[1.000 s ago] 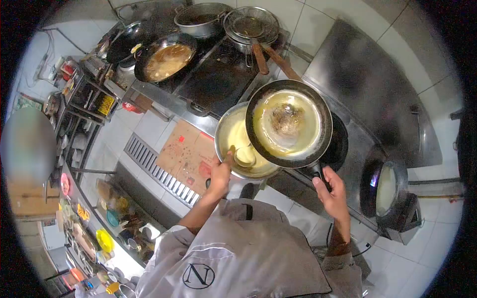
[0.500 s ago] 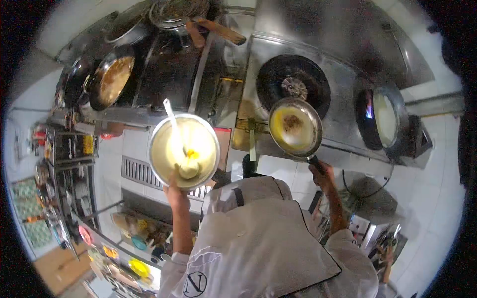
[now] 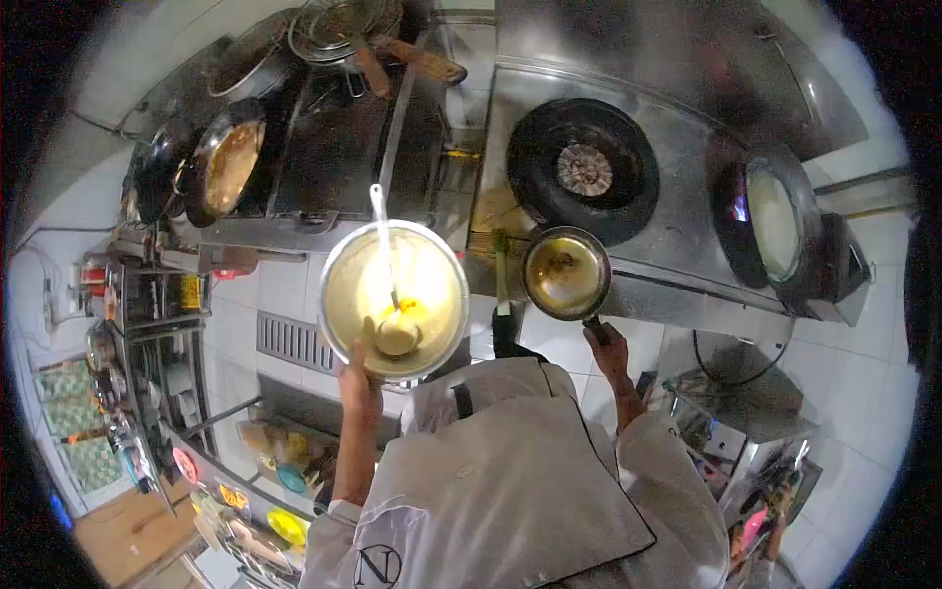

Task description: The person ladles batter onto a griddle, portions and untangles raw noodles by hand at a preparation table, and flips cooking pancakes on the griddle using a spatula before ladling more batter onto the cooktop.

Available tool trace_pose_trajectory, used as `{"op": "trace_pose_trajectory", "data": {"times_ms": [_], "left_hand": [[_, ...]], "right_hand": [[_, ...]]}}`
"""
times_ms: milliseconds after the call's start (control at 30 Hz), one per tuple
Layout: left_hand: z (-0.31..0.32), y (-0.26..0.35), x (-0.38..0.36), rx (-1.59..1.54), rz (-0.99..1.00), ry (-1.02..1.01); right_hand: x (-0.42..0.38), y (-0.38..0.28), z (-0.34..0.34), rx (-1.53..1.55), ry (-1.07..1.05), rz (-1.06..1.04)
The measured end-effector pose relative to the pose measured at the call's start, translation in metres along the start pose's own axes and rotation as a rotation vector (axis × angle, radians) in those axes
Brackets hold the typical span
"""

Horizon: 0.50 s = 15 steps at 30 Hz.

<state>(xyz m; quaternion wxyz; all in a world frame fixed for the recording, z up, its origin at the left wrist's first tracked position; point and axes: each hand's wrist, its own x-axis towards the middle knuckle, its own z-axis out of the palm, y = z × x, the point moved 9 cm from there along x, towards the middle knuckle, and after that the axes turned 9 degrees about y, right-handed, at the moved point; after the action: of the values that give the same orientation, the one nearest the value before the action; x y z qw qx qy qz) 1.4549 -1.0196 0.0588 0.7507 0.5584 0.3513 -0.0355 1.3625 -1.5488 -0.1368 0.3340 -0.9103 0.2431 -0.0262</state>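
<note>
My left hand (image 3: 361, 383) is closed on the near rim of a metal bowl (image 3: 459, 299) of pale yellow batter (image 3: 350, 285). A ladle (image 3: 397, 337) rests in the batter, its handle leaning over the far rim. My thumb lies inside the bowl's edge; the fingers underneath are hidden. My right hand (image 3: 607, 350) grips the dark handle of a small frying pan (image 3: 566, 287), held just in front of the burner (image 3: 584, 170). A brownish patch and a yellowish sheen show on the pan's inside. Between bowl and pan is a thin pale stick with a dark greenish tip (image 3: 501, 265).
A round pan with pale contents (image 3: 773, 221) stands at a right burner, where a blue flame shows. At upper left are a wok of brown liquid (image 3: 235, 167) and a strainer with wooden handles (image 3: 422, 59). A shelf rack (image 3: 162, 324) stands left.
The frying pan has come back from the burner toward my body and slightly left. The bowl and ladle have shifted right, closer to the pan. Both hands keep their holds.
</note>
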Motion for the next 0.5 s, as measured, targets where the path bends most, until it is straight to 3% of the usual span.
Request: {"op": "trace_pose_trajectory", "data": {"times_ms": [33,100,167,233,300,367,433,500], "left_hand": [[0.003,0.002,0.000,-0.002,0.010,0.012],[0.017,0.007,-0.005,0.003,0.026,-0.060],[0.018,-0.002,0.000,-0.049,-0.004,-0.105],[0.017,-0.005,-0.001,-0.028,-0.089,0.076],[0.020,-0.004,-0.002,-0.039,-0.075,0.097],[0.019,-0.005,-0.001,-0.042,-0.066,0.110],[0.023,-0.010,0.001,-0.044,-0.110,0.058],[0.022,-0.015,0.001,-0.047,-0.120,0.075]], "right_hand": [[0.001,-0.001,0.000,0.008,-0.008,-0.011],[0.007,-0.012,-0.010,0.327,0.117,-0.020],[0.008,-0.027,-0.014,0.273,0.009,0.003],[0.010,-0.048,-0.033,0.226,0.102,-0.114],[0.009,-0.040,-0.035,0.223,0.109,-0.057],[0.015,-0.005,-0.044,0.085,0.291,-0.112],[0.021,-0.009,-0.048,0.166,0.214,-0.082],[0.014,-0.031,-0.074,-0.066,0.344,-0.205]]}}
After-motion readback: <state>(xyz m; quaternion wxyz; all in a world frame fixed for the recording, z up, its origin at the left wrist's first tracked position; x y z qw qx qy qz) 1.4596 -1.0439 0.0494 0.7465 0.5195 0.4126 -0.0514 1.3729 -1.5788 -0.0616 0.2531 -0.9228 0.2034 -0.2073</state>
